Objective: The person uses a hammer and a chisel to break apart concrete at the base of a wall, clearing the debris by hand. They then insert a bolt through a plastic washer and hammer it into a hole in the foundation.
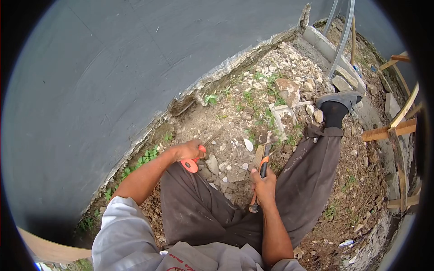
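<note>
My left hand [190, 150] is closed round an orange chisel grip [189, 165] with a round guard, above the rubble beside my left knee; its thin rod points up and right. Between my legs, my right hand [264, 181] is wrapped round a black and orange handle [263, 167] of a tool whose far end is hard to make out. A flat piece of wood [258, 156] stands alongside that handle. Just below the hand shows a dark metal hammer-like head [253, 208], partly against my trousers.
A grey wall [113, 67] with a broken lower edge runs along the left. Stones and weeds cover the ground [217, 122]. Metal strips [342, 40] and concrete blocks [322, 45] lie at the upper right, wooden boards [384, 131] at the right. My shoe [339, 98] rests on rubble.
</note>
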